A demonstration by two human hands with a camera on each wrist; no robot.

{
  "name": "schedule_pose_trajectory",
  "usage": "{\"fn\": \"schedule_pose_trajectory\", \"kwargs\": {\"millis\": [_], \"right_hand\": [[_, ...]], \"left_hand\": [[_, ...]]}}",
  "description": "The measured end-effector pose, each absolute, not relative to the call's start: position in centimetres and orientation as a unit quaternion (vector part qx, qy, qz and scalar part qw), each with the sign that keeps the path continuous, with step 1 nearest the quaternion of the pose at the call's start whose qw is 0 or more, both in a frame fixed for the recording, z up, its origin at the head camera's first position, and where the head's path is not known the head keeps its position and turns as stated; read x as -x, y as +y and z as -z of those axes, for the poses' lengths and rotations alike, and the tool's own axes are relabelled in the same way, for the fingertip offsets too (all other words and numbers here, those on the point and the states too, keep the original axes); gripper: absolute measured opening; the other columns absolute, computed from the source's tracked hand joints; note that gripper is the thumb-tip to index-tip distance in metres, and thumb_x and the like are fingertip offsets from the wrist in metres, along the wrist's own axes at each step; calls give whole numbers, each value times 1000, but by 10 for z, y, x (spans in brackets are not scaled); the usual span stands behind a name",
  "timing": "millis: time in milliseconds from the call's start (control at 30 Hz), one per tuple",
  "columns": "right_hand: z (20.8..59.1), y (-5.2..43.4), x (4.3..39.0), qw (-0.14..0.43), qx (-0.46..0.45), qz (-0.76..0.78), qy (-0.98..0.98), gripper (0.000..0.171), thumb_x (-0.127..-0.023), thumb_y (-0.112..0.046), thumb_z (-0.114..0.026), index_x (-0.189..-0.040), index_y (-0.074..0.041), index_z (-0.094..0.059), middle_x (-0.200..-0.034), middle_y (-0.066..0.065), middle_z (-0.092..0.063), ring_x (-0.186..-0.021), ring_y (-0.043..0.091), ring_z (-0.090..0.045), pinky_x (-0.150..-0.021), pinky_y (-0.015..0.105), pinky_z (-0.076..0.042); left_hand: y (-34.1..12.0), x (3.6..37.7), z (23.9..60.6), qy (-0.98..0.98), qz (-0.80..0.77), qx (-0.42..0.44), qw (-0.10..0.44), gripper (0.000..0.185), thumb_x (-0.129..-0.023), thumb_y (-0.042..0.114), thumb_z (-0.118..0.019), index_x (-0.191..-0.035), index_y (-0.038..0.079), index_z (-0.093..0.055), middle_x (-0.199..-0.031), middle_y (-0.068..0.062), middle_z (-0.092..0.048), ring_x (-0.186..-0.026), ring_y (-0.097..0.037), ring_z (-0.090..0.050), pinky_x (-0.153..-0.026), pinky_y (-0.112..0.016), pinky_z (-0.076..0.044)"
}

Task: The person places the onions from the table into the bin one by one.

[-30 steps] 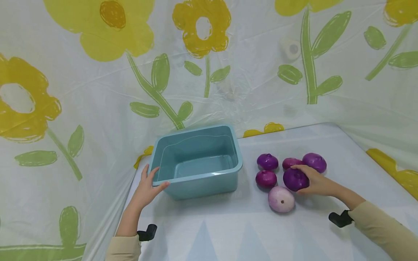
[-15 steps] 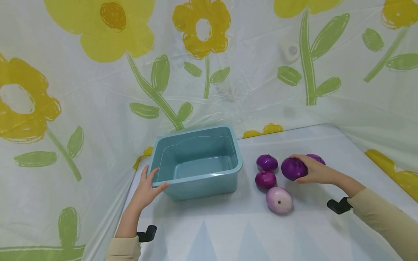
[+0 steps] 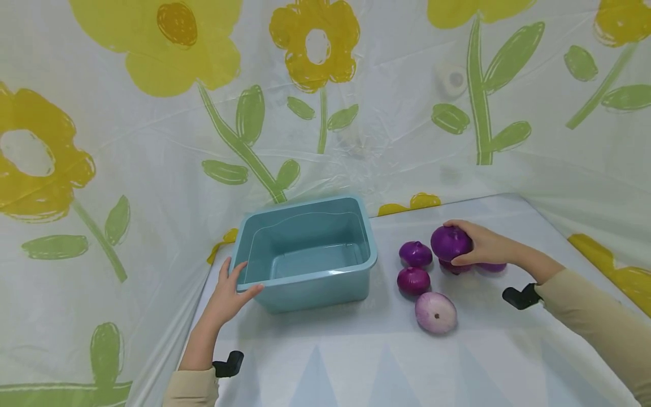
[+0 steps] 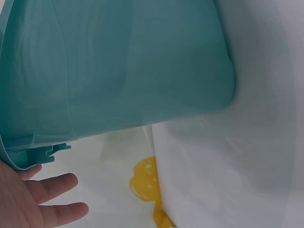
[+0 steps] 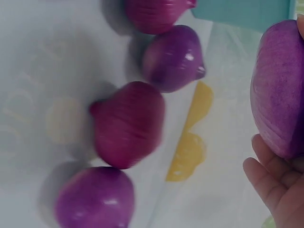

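My right hand [image 3: 485, 246] grips a dark purple onion [image 3: 450, 243], raised over the table with the thumb below and fingers over the top. In the right wrist view the same onion [image 5: 278, 90] fills the right edge. Beneath it a reddish onion [image 3: 452, 267] and a violet onion [image 3: 492, 267] are partly hidden. To their left sit a purple onion [image 3: 416, 254] and a magenta onion [image 3: 413, 281], with a pale lilac onion [image 3: 435, 312] nearest the front. My left hand [image 3: 226, 297], fingers spread, rests at the near left corner of a teal tub [image 3: 310, 285].
The tub's inside floor [image 3: 315, 260] is bare. A pale table [image 3: 346, 362] with faint blue triangles bears everything. Behind it hangs a white curtain [image 3: 386, 113] printed with yellow flowers, close to the table's back edge.
Lifted off the table, the dark purple onion has risen up and slightly leftward in my right hand, over the reddish one. My left hand and the tub stay put.
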State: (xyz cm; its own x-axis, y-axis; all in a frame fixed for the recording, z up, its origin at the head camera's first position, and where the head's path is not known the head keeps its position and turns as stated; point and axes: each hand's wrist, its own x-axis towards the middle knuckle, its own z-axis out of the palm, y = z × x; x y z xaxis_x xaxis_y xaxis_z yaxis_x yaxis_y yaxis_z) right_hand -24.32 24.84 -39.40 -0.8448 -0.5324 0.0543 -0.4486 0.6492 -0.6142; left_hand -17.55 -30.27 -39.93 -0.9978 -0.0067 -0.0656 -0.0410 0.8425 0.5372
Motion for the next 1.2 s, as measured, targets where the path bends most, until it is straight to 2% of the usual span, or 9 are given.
{"fn": "schedule_pose_trajectory", "kwargs": {"millis": [267, 567, 933, 1200], "right_hand": [[367, 232, 257, 79, 270, 310, 908, 80, -76, -32, -73, -136, -3, -29, -132, 23, -39, -114, 39, -45, -88, 56, -42], [342, 203, 274, 80, 315, 321, 890, 78, -76, -27, -74, -136, -4, -31, -133, 18, -39, -115, 35, -46, -89, 51, -44], [320, 149, 290, 92, 348, 299, 884, 80, -76, -31, -73, -138, -3, -29, -133, 16, -43, -113, 30, -49, -90, 46, -45], [310, 108, 302, 126, 354, 306, 875, 81, -77, -34, -71, -140, -9, -27, -134, 12, -41, -114, 27, -48, -90, 43, -45]], "left_hand": [[-302, 175, 399, 959, -281, 13, 30, 89, -81, 55, -58, -144, 5, -21, -151, -20, 11, -131, -50, -18, -94, -64, -31], [-303, 175, 399, 960, -280, 10, 26, 89, -81, 55, -58, -144, 5, -21, -151, -20, 10, -131, -50, -19, -93, -64, -32], [-304, 176, 400, 958, -285, 10, 26, 88, -81, 55, -58, -144, 5, -21, -151, -20, 10, -131, -50, -19, -94, -64, -32], [-304, 177, 401, 958, -287, 9, 27, 89, -81, 56, -58, -144, 5, -21, -151, -19, 11, -131, -50, -18, -94, -64, -31]]}}
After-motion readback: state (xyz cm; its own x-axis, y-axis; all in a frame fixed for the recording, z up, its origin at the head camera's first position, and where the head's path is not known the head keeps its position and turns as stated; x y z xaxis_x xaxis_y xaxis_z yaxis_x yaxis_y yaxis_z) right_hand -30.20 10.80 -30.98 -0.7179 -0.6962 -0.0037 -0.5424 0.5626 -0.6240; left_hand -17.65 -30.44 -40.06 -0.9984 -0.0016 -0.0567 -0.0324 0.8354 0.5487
